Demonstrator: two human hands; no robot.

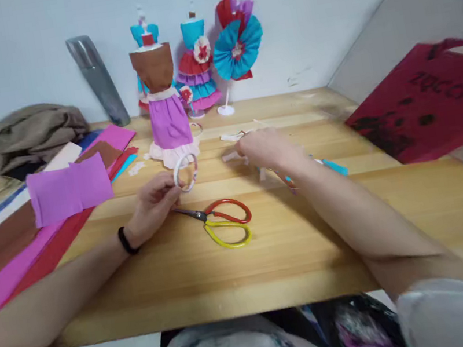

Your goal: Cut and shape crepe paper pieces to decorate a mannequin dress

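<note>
My left hand (159, 199) pinches a narrow white ring, which looks like a roll of tape (177, 176), and holds it upright above the table. Just to its right lie scissors (204, 216) with one red and one yellow handle loop, their tips close under my left fingers. My right hand (264, 146) reaches low over small paper scraps (232, 136) right of centre. Its fingers are blurred and partly hidden, so what they touch is unclear. Behind the tape stands a small dress form (166, 110) in a brown top and purple skirt with a pale pink hem.
Coloured crepe paper sheets (63, 223) are heaped at the left. Behind them are a brown cloth (32, 134) and a grey bottle (98, 80). More dressed forms (198, 79) and a blue paper flower (238, 49) line the wall. A red bag (426, 101) stands right.
</note>
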